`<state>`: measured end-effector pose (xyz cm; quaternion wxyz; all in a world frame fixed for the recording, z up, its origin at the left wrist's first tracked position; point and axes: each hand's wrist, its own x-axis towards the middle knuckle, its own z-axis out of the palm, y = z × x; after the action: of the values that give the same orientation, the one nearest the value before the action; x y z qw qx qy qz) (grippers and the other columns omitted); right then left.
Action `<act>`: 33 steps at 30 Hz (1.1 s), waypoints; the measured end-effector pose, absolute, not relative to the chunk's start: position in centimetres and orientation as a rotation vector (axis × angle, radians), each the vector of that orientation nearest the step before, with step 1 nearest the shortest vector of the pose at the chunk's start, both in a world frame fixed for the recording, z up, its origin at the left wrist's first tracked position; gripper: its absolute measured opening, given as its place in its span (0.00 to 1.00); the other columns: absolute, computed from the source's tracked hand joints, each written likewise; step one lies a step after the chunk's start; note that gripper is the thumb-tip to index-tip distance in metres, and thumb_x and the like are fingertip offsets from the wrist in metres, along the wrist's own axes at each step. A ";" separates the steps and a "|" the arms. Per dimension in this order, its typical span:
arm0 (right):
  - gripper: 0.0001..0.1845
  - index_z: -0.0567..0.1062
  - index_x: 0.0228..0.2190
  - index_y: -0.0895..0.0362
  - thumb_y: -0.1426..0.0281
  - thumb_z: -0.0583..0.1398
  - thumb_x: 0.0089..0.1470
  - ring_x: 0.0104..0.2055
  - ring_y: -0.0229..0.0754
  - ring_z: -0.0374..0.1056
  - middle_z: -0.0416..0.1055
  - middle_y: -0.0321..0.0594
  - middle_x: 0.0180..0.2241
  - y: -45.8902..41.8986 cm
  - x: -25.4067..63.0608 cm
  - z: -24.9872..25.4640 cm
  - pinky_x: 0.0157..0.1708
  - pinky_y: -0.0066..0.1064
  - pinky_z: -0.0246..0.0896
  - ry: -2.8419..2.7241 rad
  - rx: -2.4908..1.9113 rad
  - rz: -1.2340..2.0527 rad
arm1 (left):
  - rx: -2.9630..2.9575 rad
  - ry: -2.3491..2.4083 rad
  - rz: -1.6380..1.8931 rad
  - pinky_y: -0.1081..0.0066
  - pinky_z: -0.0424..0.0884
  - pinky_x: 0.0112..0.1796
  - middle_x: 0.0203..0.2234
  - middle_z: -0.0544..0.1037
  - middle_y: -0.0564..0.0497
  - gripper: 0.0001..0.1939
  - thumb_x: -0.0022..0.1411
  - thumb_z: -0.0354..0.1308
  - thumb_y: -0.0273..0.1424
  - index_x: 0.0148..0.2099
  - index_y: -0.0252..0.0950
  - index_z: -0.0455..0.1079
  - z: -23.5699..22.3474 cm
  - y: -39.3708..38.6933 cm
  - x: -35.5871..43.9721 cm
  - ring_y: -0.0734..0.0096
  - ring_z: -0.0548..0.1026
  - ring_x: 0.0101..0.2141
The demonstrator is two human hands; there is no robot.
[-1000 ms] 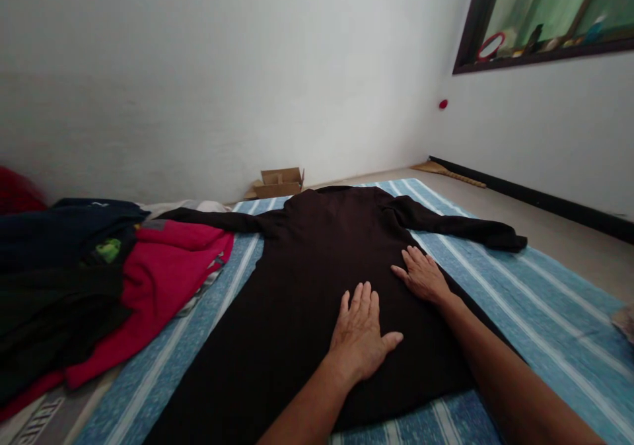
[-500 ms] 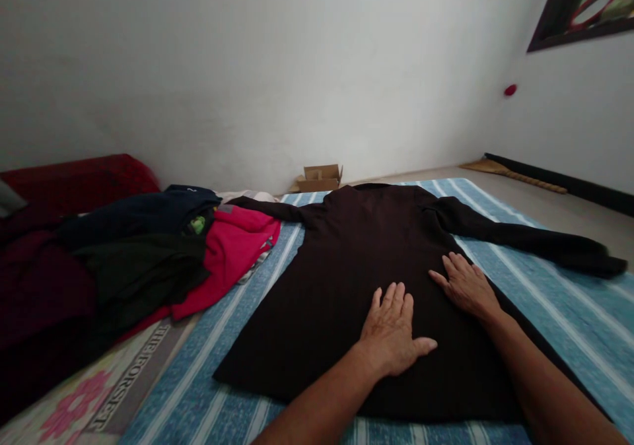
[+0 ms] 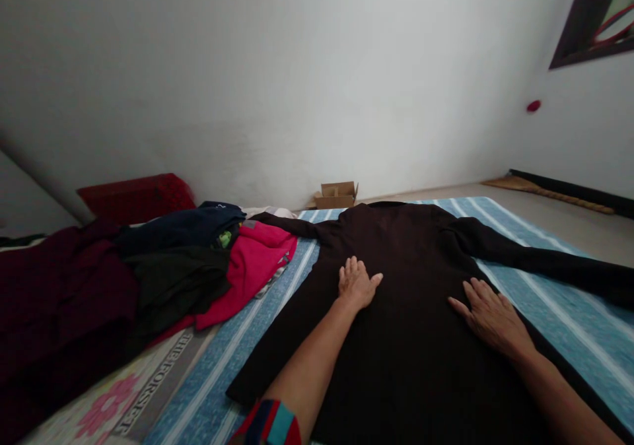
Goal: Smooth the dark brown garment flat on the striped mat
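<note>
A dark brown long-sleeved garment [image 3: 411, 313] lies spread flat on a blue striped mat [image 3: 559, 306], its sleeves stretched out to both sides. My left hand [image 3: 357, 282] rests flat and open on the garment's upper left part, near its left edge. My right hand [image 3: 490, 316] lies flat and open on the garment's right side, fingers pointing away from me. Neither hand holds anything.
A heap of clothes [image 3: 163, 273], pink, navy, black and maroon, lies to the left of the mat. A red cushion [image 3: 133, 197] sits by the white wall. A small cardboard box [image 3: 337, 195] stands at the wall behind the garment. Bare floor [image 3: 564, 214] lies to the right.
My left hand has slid up and leftward across the garment toward its left sleeve. My right hand stayed on the right side. The view has turned left, showing more of the clothes heap.
</note>
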<state>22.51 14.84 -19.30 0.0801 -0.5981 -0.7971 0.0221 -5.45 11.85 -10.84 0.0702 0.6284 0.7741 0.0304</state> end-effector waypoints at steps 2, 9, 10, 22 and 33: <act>0.33 0.65 0.56 0.56 0.52 0.42 0.57 0.65 0.55 0.43 0.55 0.50 0.61 14.9 22.5 -19.4 0.58 0.53 0.43 -2.393 -1.770 0.088 | 1.802 2.432 0.066 0.54 0.43 0.60 0.64 0.45 0.33 0.40 0.65 0.33 0.50 0.65 0.20 0.47 -11.9 12.3 -7.0 0.52 0.41 0.64; 0.32 0.66 0.55 0.54 0.52 0.42 0.57 0.65 0.55 0.41 0.56 0.47 0.60 14.8 22.3 -19.1 0.59 0.52 0.42 -2.351 -1.768 0.141 | 1.668 2.579 0.028 0.47 0.43 0.58 0.65 0.44 0.35 0.43 0.62 0.28 0.54 0.66 0.26 0.47 -13.3 12.4 -9.5 0.51 0.40 0.64; 0.32 0.66 0.55 0.54 0.52 0.42 0.58 0.65 0.54 0.41 0.56 0.47 0.60 14.8 22.2 -19.1 0.59 0.52 0.42 -2.348 -1.773 0.142 | 1.659 2.592 0.024 0.46 0.43 0.58 0.65 0.44 0.35 0.43 0.62 0.28 0.54 0.66 0.26 0.47 -13.3 12.5 -9.7 0.51 0.41 0.64; 0.40 0.56 0.61 0.64 0.49 0.41 0.59 0.66 0.51 0.39 0.46 0.51 0.64 14.7 20.7 -16.5 0.61 0.45 0.35 -2.302 -1.910 0.146 | 1.612 2.710 0.047 0.39 0.49 0.54 0.64 0.48 0.36 0.39 0.63 0.31 0.52 0.64 0.29 0.53 -11.9 12.9 -11.0 0.50 0.46 0.63; 0.40 0.55 0.61 0.65 0.49 0.41 0.59 0.66 0.51 0.37 0.44 0.51 0.64 14.4 20.3 -15.3 0.62 0.45 0.32 -2.261 -1.907 0.262 | 1.615 2.713 -0.058 0.42 0.51 0.54 0.63 0.53 0.35 0.32 0.64 0.38 0.45 0.60 0.29 0.60 -9.4 13.9 -9.2 0.49 0.49 0.62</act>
<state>20.28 14.45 -15.32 0.0858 -0.6398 -0.7586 0.0881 -9.24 13.92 -9.40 -0.0082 0.5115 0.8591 -0.0185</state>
